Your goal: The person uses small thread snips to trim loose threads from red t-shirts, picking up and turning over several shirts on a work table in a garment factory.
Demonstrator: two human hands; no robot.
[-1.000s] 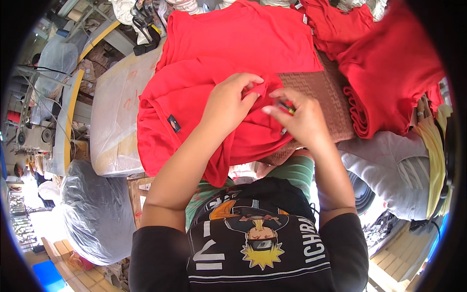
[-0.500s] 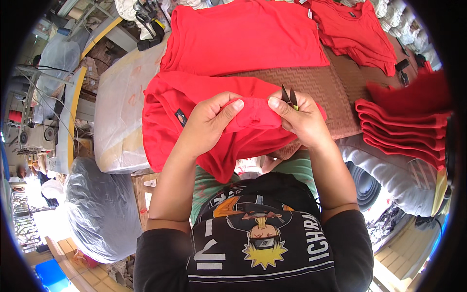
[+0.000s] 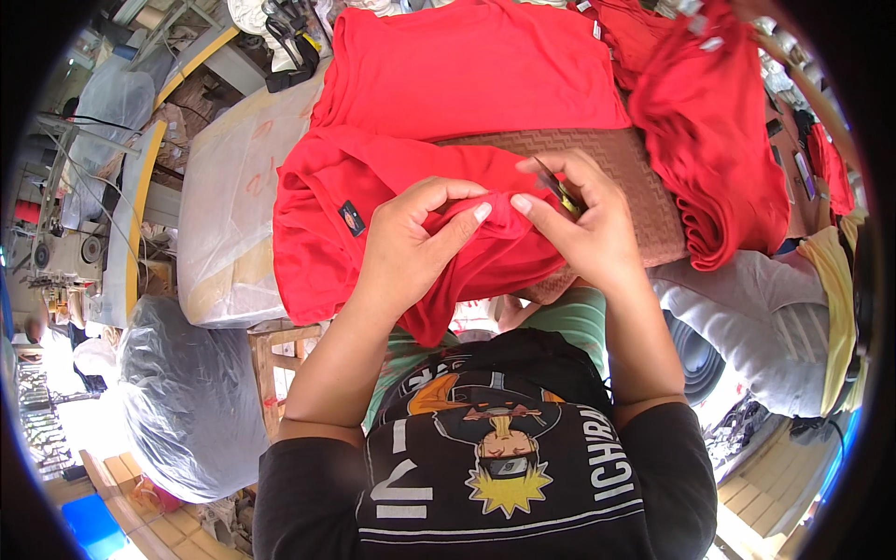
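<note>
A red shirt (image 3: 327, 177) with a dark neck label (image 3: 352, 218) lies spread on the near part of the table and hangs over its front edge. My left hand (image 3: 422, 238) pinches a bunched part of it between thumb and fingers. Close by, my right hand (image 3: 588, 219) has its thumb against the same gathered cloth. A small pair of dark-bladed thread snips (image 3: 557, 189) is tucked in that right hand, blades pointing up and away; its handle is mostly hidden by the fingers.
Behind lies a flat red garment pile (image 3: 467, 70) on the brown patterned table covering (image 3: 644, 177). More red shirts (image 3: 709, 149) drape over the right side, partly blurred. A plastic-wrapped bundle (image 3: 238, 205) borders the left. Beyond it stands a sewing machine (image 3: 70, 257). A grey garment (image 3: 756, 317) hangs lower right.
My hands have drawn closer, and the stretched edge between them is now bunched. My right index finger has lifted. At the right, the red shirts have shifted leftward onto the table's side.
</note>
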